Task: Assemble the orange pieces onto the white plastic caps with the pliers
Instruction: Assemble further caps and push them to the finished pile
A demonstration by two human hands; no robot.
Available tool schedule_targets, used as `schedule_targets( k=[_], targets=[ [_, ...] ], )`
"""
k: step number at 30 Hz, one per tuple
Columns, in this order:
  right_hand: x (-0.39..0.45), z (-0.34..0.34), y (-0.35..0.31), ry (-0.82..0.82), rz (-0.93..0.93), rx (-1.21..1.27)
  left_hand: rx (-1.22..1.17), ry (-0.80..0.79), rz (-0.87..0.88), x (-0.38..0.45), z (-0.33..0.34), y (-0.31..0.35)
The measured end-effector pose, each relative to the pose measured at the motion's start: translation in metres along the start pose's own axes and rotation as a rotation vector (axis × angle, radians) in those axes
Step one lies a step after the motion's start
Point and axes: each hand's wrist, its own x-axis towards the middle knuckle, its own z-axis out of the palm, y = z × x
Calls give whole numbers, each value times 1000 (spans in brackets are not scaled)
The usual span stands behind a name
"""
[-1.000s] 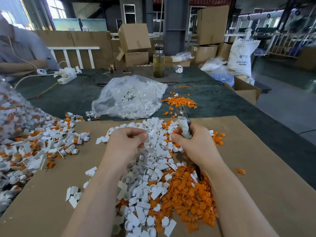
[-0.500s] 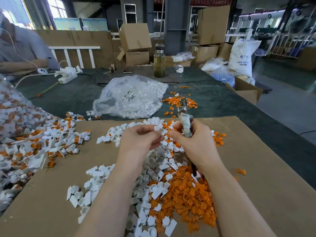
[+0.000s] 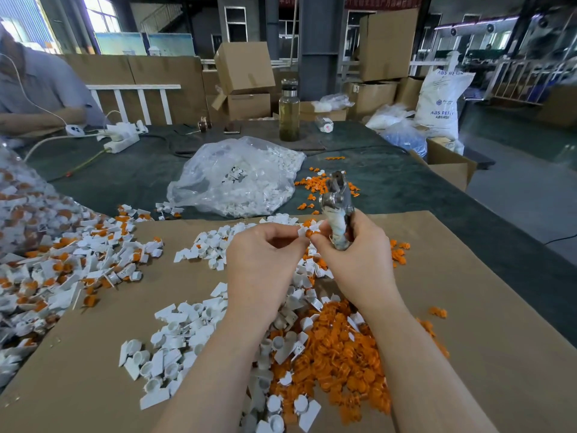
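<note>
Presently: left hand [image 3: 265, 254] pinching white cap [image 3: 304, 230] with orange piece [image 3: 309, 234]; right hand [image 3: 356, 257] gripping upright pliers [image 3: 337, 210].

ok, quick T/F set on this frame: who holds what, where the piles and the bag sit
1. The right hand grips the pliers. True.
2. The pliers point down into the orange pile. False: their head points up and away, above the cardboard sheet.
3. The left hand pinches a white cap with an orange piece at it. True.
4. The clear bag of white caps lies on the cardboard. False: it lies beyond it, on the dark table cover.
5. The loose orange pile lies under the right forearm. True.
</note>
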Motion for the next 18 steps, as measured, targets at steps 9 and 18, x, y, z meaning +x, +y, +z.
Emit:
schedule_targets(
  k=[9,18],
  targets=[
    [-2,4,0,52,-47,-112,165,20,156,-2,2,1],
    [-1,4,1,44,-79,-139,171,25,188,-3,5,-2]
  ],
)
